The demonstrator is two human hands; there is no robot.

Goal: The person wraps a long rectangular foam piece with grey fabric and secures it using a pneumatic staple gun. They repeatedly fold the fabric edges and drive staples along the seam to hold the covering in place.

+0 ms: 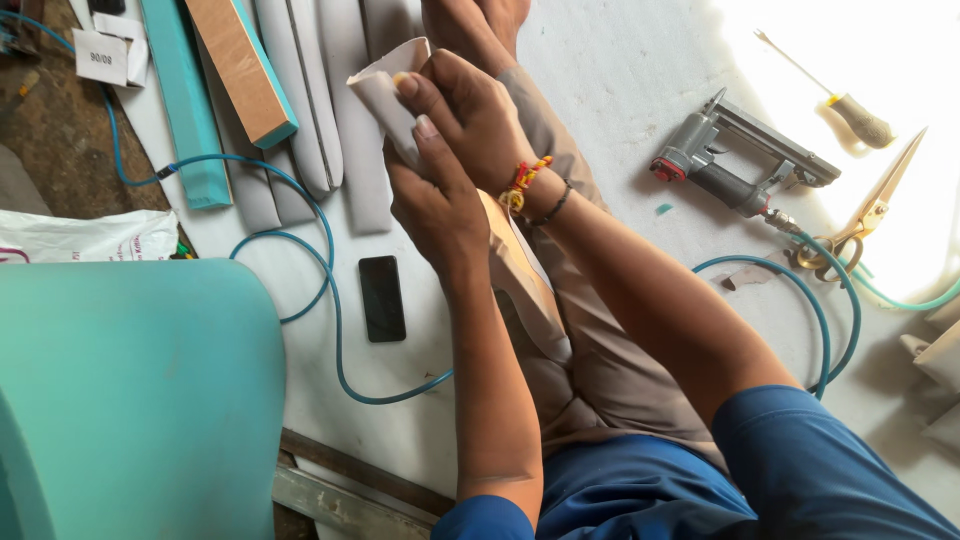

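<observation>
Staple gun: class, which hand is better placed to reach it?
Probably the right hand: the staple gun lies on that side. The left hand would have to cross over. Both hands grip the beige piece.

A small white paper label (101, 56) lies at the top left corner of the white mat (620, 70). A black phone (382, 298) with a dark screen lies flat near the mat's middle. A white plastic bag (90, 237) sits at its left edge

Short blue sleeves, khaki trousers, red-and-yellow thread band and thin dark bracelet on the right wrist (530, 190)
</observation>
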